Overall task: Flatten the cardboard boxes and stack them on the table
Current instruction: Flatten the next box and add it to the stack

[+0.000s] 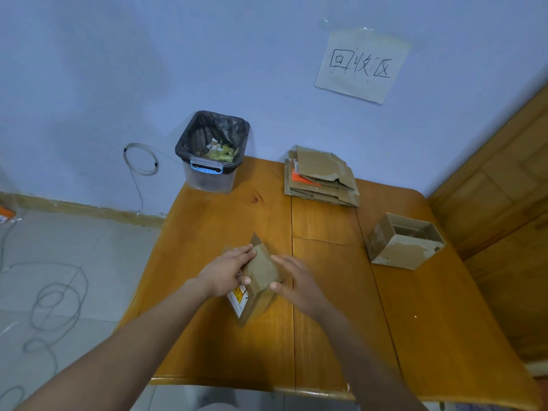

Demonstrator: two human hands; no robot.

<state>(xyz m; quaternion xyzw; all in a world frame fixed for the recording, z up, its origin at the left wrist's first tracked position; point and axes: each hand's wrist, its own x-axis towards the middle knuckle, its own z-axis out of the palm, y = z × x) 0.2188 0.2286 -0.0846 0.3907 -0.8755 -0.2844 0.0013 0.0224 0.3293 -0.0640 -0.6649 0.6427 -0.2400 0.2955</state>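
Near the middle of the table (326, 336), the left hand (225, 274) and right hand (299, 286) hold the small box (261, 271) from both sides. I think pressing evenly along its folds flattens it best, before adding it to the flat stack (321, 178) at the far edge.

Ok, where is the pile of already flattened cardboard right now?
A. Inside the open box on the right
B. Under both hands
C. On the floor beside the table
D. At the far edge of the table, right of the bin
D: the flattened cardboard pile lies on the table by the wall, right of the bin.
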